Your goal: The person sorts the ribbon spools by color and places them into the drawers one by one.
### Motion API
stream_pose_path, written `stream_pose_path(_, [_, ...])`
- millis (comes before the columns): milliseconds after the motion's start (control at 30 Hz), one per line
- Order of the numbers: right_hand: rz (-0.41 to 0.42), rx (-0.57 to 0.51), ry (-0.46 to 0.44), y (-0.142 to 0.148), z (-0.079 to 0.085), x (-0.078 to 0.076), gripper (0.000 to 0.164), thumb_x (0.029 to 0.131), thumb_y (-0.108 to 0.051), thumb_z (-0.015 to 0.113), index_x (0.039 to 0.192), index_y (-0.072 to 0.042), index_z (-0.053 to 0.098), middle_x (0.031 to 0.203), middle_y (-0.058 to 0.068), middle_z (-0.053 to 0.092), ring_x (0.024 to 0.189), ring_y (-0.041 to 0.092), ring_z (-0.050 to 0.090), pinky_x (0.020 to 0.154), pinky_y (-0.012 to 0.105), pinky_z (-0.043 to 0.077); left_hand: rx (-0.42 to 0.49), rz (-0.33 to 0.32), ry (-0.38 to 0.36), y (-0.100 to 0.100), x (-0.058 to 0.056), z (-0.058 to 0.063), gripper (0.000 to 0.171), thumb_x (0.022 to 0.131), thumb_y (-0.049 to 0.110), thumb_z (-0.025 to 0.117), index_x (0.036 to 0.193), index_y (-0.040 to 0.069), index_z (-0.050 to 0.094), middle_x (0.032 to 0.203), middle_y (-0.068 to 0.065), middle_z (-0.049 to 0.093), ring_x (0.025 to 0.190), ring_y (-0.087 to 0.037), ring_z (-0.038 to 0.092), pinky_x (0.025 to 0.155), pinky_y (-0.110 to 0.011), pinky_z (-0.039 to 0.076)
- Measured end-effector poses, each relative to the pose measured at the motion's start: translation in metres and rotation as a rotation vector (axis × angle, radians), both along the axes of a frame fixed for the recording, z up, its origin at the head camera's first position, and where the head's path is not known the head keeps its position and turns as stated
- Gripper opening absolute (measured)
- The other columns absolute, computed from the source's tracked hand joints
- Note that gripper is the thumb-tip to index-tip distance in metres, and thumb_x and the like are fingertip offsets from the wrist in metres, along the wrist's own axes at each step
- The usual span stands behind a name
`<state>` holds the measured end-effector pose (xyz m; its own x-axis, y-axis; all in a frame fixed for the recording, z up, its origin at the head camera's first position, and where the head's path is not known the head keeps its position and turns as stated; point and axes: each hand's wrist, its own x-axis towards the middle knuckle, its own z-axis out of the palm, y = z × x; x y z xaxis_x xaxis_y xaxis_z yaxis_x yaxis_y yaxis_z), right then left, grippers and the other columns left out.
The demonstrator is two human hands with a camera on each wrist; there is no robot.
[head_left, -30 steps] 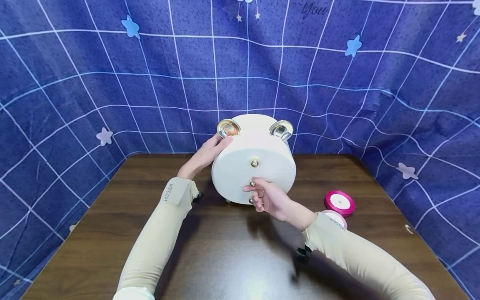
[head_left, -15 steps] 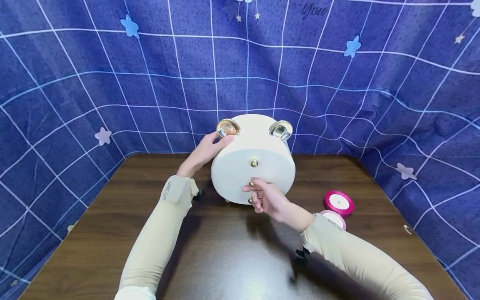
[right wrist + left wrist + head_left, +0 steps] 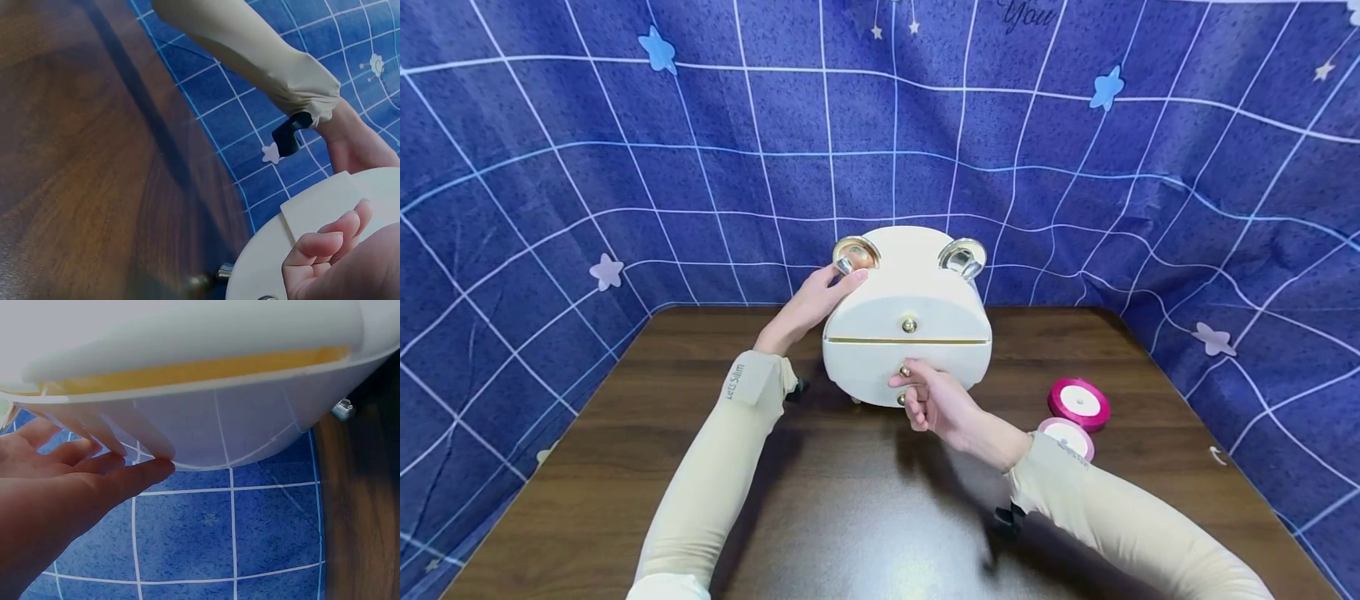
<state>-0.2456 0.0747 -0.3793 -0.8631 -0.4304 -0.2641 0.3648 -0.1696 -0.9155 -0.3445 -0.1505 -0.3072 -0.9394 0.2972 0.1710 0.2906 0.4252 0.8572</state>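
Observation:
A white rounded drawer box (image 3: 913, 267) stands at the back of the table, with two shiny metal cups (image 3: 857, 254) on top and gold knobs on its front. Its middle drawer (image 3: 857, 367) is slightly out, and a thin yellow-gold strip (image 3: 194, 370) shows along the drawer's top edge. My right hand (image 3: 946, 407) pinches the middle knob (image 3: 905, 371) between thumb and index finger, other fingers curled. My left hand (image 3: 808, 310) rests against the box's upper left side, thumb on top beside the left cup. In the left wrist view its fingers touch the white side wall.
Two ribbon spools, one deep pink (image 3: 1079, 403) and one pale pink (image 3: 1066, 439), lie on the brown wooden table (image 3: 700, 358) right of the box, close by my right forearm. A blue gridded cloth (image 3: 715, 183) hangs behind.
The middle drawer has come slightly out toward me, and a gold line now shows across the front. My right hand shifted slightly with the knob; my left hand stayed in place.

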Motion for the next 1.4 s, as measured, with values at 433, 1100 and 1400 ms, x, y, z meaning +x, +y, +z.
stream_pose_path(433, [0.02, 0.031, -0.012, 0.005, -0.001, 0.019, 0.032, 0.1, -0.038, 0.046, 0.098, -0.009, 0.06, 0.048, -0.006, 0.047, 0.042, 0.006, 0.039, 0.045, 0.019, 0.031, -0.061, 0.008, 0.0, -0.001, 0.001, 0.002, 0.065, 0.091, 0.066, 0.046, 0.142, 0.024, 0.045, 0.13, -0.01, 0.058, 0.114, -0.023, 0.058, 0.1, -0.043, 0.046])
stream_pose_path(1100, [0.075, 0.032, -0.011, 0.009, 0.0, 0.053, 0.032, 0.098, -0.04, 0.049, 0.097, -0.011, 0.061, 0.049, -0.007, 0.046, 0.042, 0.006, 0.038, 0.045, 0.02, 0.029, -0.067, 0.005, 0.01, -0.001, -0.002, 0.001, 0.064, 0.091, 0.065, 0.046, 0.138, 0.021, 0.048, 0.127, -0.009, 0.06, 0.114, -0.023, 0.058, 0.1, -0.044, 0.046])
stream_pose_path(1400, [0.1, 0.006, -0.029, 0.01, -0.001, 0.065, 0.032, 0.098, -0.041, 0.05, 0.098, -0.011, 0.061, 0.048, -0.007, 0.046, 0.041, 0.007, 0.036, 0.045, 0.021, 0.028, -0.079, 0.007, 0.009, -0.001, -0.001, 0.001, 0.066, 0.091, 0.067, 0.045, 0.14, 0.023, 0.045, 0.131, -0.009, 0.058, 0.118, -0.024, 0.057, 0.102, -0.046, 0.044])
